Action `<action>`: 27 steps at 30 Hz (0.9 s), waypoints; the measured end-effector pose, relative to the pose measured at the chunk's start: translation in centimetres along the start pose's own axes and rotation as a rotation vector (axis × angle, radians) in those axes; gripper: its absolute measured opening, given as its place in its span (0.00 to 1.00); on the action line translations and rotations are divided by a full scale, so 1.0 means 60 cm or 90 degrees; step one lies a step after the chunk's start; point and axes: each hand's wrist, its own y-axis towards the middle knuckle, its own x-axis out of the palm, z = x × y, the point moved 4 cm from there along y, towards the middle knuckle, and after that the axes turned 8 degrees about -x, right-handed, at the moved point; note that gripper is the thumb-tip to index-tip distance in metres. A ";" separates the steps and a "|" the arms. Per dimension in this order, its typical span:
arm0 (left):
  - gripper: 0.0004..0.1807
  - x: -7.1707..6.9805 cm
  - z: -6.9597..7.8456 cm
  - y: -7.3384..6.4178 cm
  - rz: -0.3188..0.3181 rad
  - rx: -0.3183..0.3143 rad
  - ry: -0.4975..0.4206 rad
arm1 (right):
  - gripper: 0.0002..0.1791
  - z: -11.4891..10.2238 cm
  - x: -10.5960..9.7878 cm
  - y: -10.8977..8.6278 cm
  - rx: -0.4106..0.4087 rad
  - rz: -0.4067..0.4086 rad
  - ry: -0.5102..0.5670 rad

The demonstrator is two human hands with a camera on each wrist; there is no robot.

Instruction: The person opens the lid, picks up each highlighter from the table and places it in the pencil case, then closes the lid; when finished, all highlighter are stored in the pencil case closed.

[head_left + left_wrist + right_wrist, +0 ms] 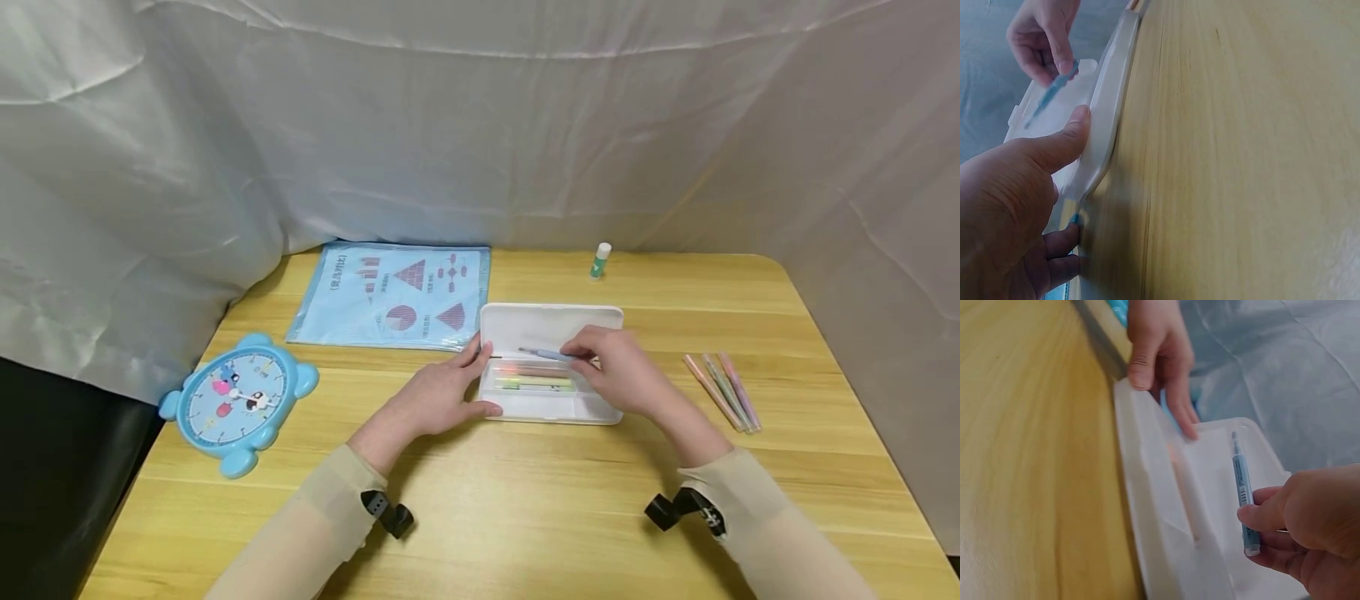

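An open white pencil case (pixel 543 408) lies on the table, its lid (pixel 517 321) tipped back. My left hand (pixel 442 392) holds its left end, thumb at the front corner and index finger by the lid. In the left wrist view the thumb (pixel 1072 134) presses on the case wall. My right hand (pixel 626 371) pinches a slim blue pen (pixel 1242 487) between thumb and fingers, above the case. The pen points left and bears a small barcode label. Pink and yellow-green pens (pixel 532 382) lie in the case's compartment.
Three coloured pens (pixel 723 393) lie right of the case. Behind it stands a glue stick (pixel 600 262) with a white cap. A blue printed pouch (pixel 390 296) lies at the back left, and a blue toy clock (pixel 236 400) farther left. A grey curtain (pixel 480 125) borders the table (pixel 525 517).
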 end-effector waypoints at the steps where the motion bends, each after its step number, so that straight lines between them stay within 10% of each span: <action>1: 0.56 0.000 0.000 0.000 0.001 0.000 -0.001 | 0.09 0.000 0.005 0.003 0.001 -0.006 -0.006; 27: 0.57 0.002 -0.002 0.001 0.002 -0.004 -0.001 | 0.12 -0.011 0.064 0.019 -0.042 -0.073 -0.158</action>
